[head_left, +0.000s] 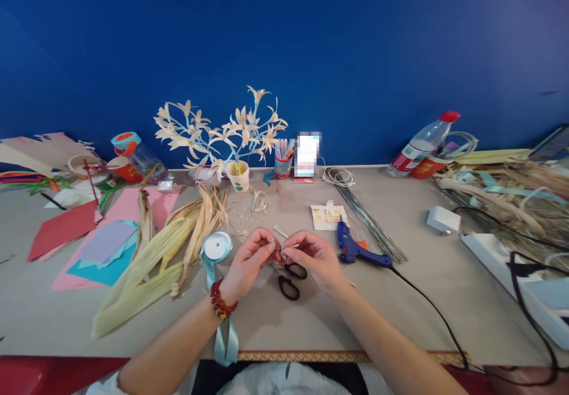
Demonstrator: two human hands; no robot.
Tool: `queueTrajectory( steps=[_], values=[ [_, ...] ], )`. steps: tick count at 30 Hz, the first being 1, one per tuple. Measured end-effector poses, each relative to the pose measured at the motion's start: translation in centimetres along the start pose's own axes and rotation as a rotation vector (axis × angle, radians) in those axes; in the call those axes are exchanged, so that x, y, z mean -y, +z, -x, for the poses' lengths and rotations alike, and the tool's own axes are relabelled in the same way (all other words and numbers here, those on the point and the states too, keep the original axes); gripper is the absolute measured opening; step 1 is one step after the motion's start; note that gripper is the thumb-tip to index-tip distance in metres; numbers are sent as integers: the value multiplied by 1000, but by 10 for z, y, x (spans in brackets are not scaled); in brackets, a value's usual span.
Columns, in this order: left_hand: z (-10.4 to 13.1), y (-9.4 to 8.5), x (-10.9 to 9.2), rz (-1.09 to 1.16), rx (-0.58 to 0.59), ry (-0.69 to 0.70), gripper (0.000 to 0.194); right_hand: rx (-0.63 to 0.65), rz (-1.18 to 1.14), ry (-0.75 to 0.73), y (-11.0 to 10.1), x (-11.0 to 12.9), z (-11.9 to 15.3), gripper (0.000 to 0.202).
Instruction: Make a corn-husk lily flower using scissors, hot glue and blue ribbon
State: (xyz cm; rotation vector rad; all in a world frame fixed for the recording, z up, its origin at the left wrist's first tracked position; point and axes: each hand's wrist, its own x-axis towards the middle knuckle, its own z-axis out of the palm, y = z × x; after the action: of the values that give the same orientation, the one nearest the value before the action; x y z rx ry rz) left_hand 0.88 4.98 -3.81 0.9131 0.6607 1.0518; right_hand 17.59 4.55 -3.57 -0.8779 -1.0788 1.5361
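My left hand [252, 260] and my right hand [315, 257] meet over the middle of the table, thumbs and forefingers pinched. Between their fingertips runs a small thin strip, pale like corn husk; its exact kind is too small to make out. Just below the fingers lie black-handled scissors [290, 288], their blades mostly hidden by the hands. A roll of light blue ribbon [217, 247] sits left of my left wrist, its tail hanging over the front edge. To the right of my right hand rests a blue glue gun [355, 249] beside a glue-stained white card [328, 217].
Corn husks [166, 252] and coloured paper [105, 247] cover the left side. Husk flowers [240, 125] stand in a paper cup [238, 177] at the back. Wires [371, 223], a bottle [420, 146], a white charger [443, 220] and a power strip [511, 282] with cords occupy the right.
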Motion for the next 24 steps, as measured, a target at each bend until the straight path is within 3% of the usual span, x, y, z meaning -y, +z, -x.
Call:
queueTrajectory(
  steps=[4, 8, 11, 17, 24],
  values=[
    [-1, 1, 1, 24, 39, 0, 8, -72, -61, -46, 0, -3, -2, 13],
    [-2, 0, 5, -21, 58, 9, 8, -109, 48, -46, -1, -4, -3, 14],
    [-1, -2, 7, -121, 80, 31, 9, -122, 309, -116, -3, -3, -1, 11],
    [2, -2, 3, -380, 74, 83, 10, -70, 945, -494, -5, 0, 1, 14],
    [3, -2, 0, -517, 40, 112, 15, 17, 1230, -656, -3, 1, 3, 19]
  ],
)
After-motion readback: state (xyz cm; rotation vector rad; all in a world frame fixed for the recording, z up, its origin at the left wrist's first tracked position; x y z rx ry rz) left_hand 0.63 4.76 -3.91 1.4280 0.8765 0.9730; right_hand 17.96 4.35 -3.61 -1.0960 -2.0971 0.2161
